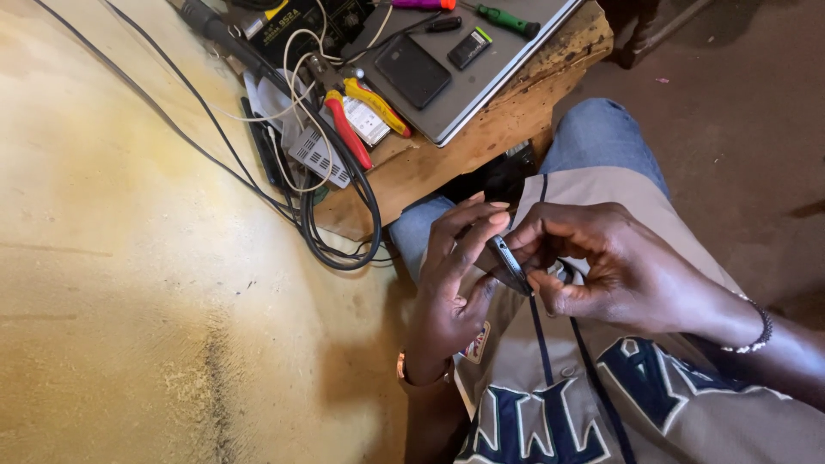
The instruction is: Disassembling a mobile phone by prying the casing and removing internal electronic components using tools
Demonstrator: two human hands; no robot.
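Note:
Both my hands hold a small dark phone (509, 265) edge-on over my lap. My left hand (451, 279) cups it from the left, with fingers curled over its top edge. My right hand (601, 262) pinches its right side between thumb and fingers. A bracelet sits on each wrist. Below my hands lies my grey jersey with dark blue lettering (601, 395).
A wooden bench (481, 137) stands ahead, bearing a grey laptop (507, 60), a black phone (412, 70), a small battery (469, 47), red-and-yellow pliers (361, 116), a green screwdriver (509, 20) and tangled black cables (344, 215). A yellowish wall (129, 258) fills the left.

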